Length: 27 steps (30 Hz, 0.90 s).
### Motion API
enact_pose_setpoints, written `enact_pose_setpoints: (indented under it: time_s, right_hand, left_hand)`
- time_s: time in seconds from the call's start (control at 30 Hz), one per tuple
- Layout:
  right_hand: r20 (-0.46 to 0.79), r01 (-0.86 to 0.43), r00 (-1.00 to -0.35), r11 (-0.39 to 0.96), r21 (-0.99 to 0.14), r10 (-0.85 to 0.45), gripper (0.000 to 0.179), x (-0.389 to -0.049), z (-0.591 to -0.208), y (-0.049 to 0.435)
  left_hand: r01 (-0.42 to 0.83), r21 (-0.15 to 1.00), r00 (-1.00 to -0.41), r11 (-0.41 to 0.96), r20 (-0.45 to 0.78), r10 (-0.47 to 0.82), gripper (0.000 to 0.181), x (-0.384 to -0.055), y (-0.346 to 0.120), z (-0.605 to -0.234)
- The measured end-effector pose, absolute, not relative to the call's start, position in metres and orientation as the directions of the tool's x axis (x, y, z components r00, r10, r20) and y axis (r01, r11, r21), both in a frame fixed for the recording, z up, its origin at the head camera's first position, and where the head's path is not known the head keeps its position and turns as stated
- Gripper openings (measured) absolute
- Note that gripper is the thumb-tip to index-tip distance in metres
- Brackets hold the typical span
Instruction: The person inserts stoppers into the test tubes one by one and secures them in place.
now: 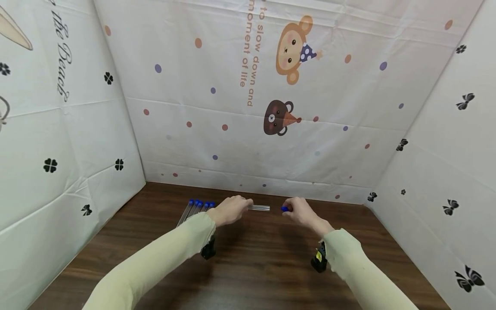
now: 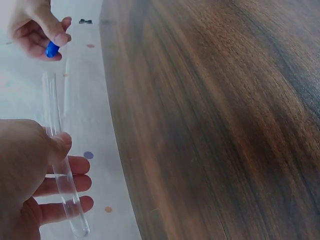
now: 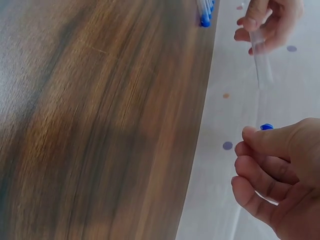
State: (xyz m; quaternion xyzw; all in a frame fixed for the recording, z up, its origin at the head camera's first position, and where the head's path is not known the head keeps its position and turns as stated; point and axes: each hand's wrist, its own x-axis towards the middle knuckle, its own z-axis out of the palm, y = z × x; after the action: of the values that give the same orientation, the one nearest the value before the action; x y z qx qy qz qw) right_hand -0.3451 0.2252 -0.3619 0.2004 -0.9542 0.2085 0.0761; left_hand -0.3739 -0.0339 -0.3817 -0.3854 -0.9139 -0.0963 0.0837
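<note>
My left hand [image 1: 232, 209] grips a clear test tube [image 1: 260, 208] between thumb and fingers. In the left wrist view the tube [image 2: 52, 102] slants across the fingers, its rounded bottom low in the picture and its uncapped mouth towards my other hand. A small blue cap [image 1: 284, 209] is pinched between the thumb and fingertips of my right hand [image 1: 301, 211]. Seen from the right wrist, the cap [image 3: 267, 127] mostly hides behind the thumb. A short gap separates the cap from the tube's mouth.
Several clear tubes with blue caps [image 1: 199, 204] lie side by side on the dark wooden table [image 1: 255, 267], beyond my left forearm. White printed sheets [image 1: 217, 107] hang behind the table and along both sides.
</note>
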Motion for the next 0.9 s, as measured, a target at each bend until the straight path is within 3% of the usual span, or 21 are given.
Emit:
enact_pose_setpoints:
  time_s: [0.9]
  right_hand:
    - [0.225, -0.449, -0.891, 0.836, -0.314, -0.394, 0.008, -0.345, -0.362, 0.202]
  left_hand:
    - [0.709, 0.049, -0.699, 0.703, 0.175, 0.693, 0.028, -0.371, -0.018, -0.374]
